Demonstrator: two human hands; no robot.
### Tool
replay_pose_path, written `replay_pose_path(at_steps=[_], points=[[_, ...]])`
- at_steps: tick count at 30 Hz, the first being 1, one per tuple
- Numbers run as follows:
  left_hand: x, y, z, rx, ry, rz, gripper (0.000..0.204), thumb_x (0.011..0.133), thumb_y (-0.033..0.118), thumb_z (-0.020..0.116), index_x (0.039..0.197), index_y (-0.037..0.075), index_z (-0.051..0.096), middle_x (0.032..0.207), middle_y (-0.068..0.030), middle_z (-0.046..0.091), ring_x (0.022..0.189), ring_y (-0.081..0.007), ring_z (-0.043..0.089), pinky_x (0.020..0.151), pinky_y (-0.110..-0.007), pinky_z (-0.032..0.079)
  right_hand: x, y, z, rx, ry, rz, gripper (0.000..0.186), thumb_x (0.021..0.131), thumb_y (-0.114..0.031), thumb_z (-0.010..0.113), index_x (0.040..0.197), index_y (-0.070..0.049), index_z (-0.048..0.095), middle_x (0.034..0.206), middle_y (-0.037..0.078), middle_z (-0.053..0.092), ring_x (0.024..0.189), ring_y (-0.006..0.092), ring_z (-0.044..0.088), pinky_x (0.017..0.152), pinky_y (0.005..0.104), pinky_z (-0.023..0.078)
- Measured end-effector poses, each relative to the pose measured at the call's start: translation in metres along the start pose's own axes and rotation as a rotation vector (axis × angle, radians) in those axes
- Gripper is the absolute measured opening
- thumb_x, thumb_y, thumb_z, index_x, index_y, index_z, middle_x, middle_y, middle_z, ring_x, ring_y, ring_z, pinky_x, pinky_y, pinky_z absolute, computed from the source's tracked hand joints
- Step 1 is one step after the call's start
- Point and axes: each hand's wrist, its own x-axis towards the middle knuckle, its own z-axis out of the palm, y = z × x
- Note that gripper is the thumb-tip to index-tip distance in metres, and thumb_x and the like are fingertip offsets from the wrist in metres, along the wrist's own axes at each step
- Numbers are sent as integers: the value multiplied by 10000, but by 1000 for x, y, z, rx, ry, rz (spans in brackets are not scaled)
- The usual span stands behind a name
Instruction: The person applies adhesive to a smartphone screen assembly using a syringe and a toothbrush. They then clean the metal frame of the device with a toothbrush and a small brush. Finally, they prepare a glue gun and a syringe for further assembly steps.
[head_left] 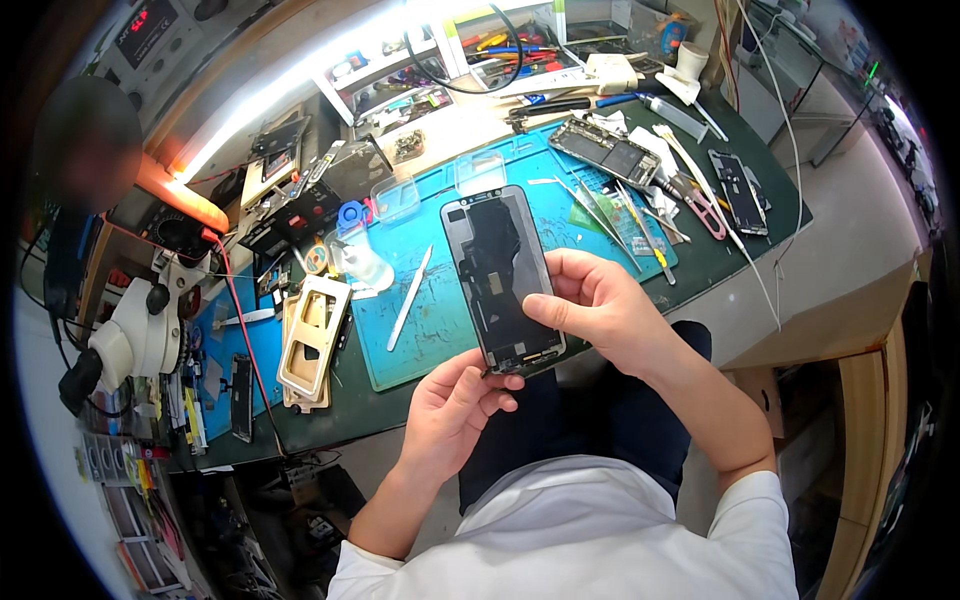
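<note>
A dark phone screen assembly (497, 270), its back side facing up, is held over the front edge of the blue work mat (400, 290). My right hand (600, 305) grips its right edge, thumb on the back face and fingers underneath. At the bottom left corner, my left hand (455, 400) pinches the lower edge near a small flex cable. A white plastic pry stick (410, 298) lies on the mat to the left. Beyond the screen on the right rests an opened phone body (604, 150), with tweezers (600, 212) on the mat nearer me.
Gold-coloured frame moulds (313, 340) stand left of the mat. Clear plastic boxes (480, 172) sit along its far side. A red cable (238, 320) crosses the bench's left side. Pink-handled scissors (704, 212) and another phone part (738, 192) lie at the right. A microscope-like white device (140, 325) stands far left.
</note>
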Motion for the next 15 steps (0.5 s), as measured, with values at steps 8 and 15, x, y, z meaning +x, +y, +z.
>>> replay_pose_path(at_steps=[8, 15], points=[[0, 2, 10, 174, 102, 25, 384, 1084, 149, 599, 1404, -63, 580, 1290, -174, 699, 1130, -261, 721, 861, -341, 628, -2, 6, 3, -52, -24, -60, 341, 1026, -104, 687, 1320, 45, 601, 1199, 93, 722, 1070, 124, 692, 964, 293, 558], [0, 8, 13, 288, 176, 32, 344, 1062, 95, 621, 1361, -75, 608, 1257, -195, 715, 1106, -300, 743, 862, -369, 656, 2, 10, 5, -77, -31, -86, 350, 1031, -97, 679, 1343, 42, 598, 1205, 84, 720, 1079, 124, 689, 963, 294, 557]])
